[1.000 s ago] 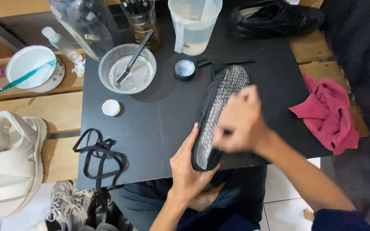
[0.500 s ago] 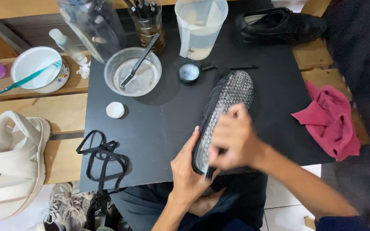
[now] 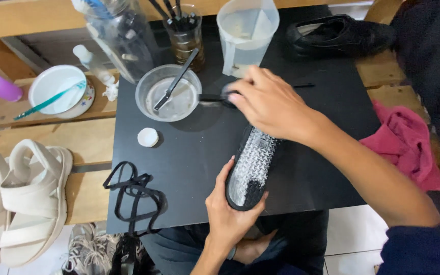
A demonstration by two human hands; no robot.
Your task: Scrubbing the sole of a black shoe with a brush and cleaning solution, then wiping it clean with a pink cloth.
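A black shoe (image 3: 253, 170) is held sole up near the front edge of the table (image 3: 189, 153), heel toward that edge. Its patterned sole is whitened with foam. A small dark brush (image 3: 215, 99) is gripped just beyond the shoe's toe.

Shoe sole's (image 3: 250, 170) far end behind right hand (image 3: 268, 104)
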